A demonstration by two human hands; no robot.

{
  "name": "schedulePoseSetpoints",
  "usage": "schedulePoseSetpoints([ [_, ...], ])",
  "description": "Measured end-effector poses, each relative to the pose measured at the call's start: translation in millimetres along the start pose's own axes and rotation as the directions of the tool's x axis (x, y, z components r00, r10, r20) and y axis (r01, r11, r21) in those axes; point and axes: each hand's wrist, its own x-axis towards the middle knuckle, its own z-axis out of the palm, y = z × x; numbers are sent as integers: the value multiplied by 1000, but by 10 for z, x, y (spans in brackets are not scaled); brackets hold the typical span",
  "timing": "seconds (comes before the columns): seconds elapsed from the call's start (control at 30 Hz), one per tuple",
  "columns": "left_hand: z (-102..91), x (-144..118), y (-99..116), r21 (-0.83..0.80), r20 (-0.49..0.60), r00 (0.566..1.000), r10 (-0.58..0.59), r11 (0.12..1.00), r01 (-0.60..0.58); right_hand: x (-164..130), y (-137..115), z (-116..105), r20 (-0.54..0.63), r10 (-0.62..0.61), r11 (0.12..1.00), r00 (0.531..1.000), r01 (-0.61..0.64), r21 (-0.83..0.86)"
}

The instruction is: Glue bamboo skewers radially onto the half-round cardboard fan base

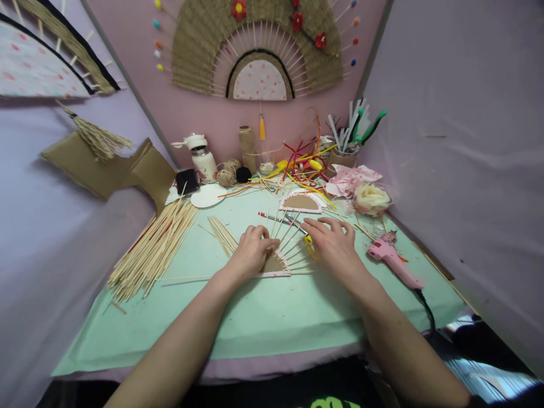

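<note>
My left hand (254,247) bends over a half-round cardboard piece (278,266) with a pink-dotted white edge. Its thumb and fingers close at the base of a thin wooden stick (275,228), partly hidden by the fingers. Several such sticks fan out from the cardboard toward the upper right. My right hand (334,241) hovers or rests at their outer ends, fingers stretched and apart; contact is unclear. Scissors with yellow handles (309,245) and a pen-like tool (272,217) lie beneath and behind the sticks. A second half-round piece (301,203) lies just beyond.
A large bundle of sticks (155,246) lies left, with a smaller group (223,233) nearer my left hand. A pink glue gun (395,260) with a black cord sits right. Behind stand a white bottle (204,161), twine (227,174), coloured pipe cleaners (304,161) and a tool cup (342,161).
</note>
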Motion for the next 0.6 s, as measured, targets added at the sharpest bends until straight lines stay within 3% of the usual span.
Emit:
schedulePoseSetpoints([
  [0.3, 25, -20, -68, -6, -7, 999, 47, 999, -47, -410, 382, -149, -132, 96, 995, 987, -98, -4],
  [0.6, 28, -28, -66, 19, 2, 999, 34, 999, -35, -806, 803, -328, -171, 346, 933, 923, -357, -40],
])
